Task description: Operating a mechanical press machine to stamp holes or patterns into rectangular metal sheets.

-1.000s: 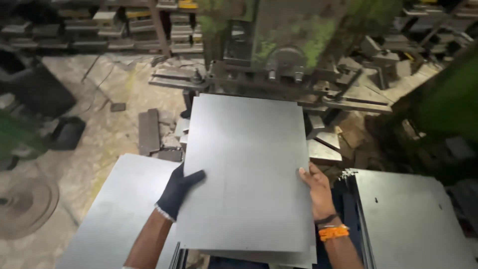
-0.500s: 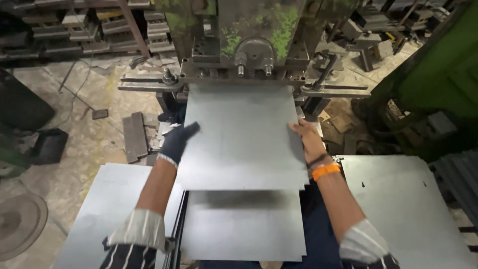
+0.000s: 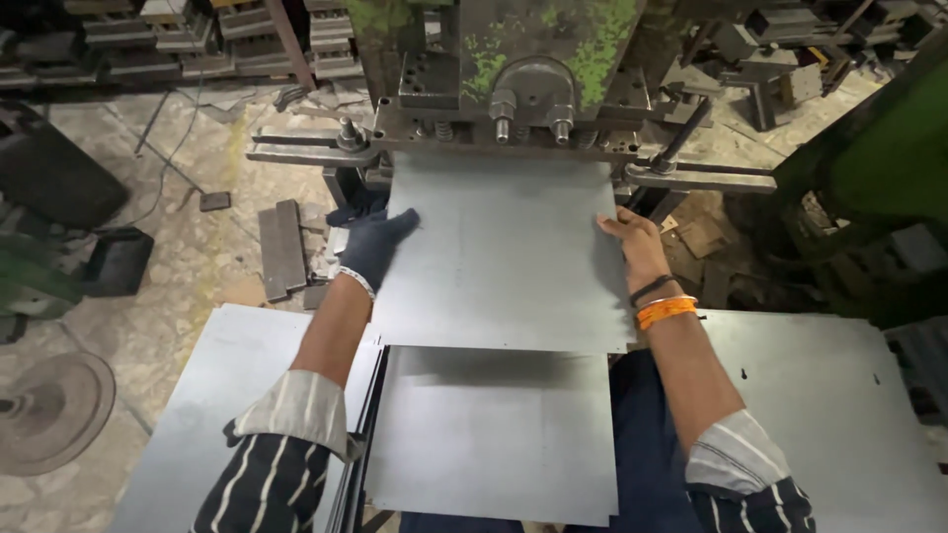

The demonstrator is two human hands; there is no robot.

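Gripping a grey metal sheet by its two side edges, the person has it flat between both hands. The left hand, in a dark glove, clasps the left edge near the far corner; the bare right hand, with an orange band at the wrist, clasps the right edge opposite. The sheet's far end lies under the head of the green-flecked press. Just below its near edge sits a second sheet over the person's lap, with more sheets lying to the left and right.
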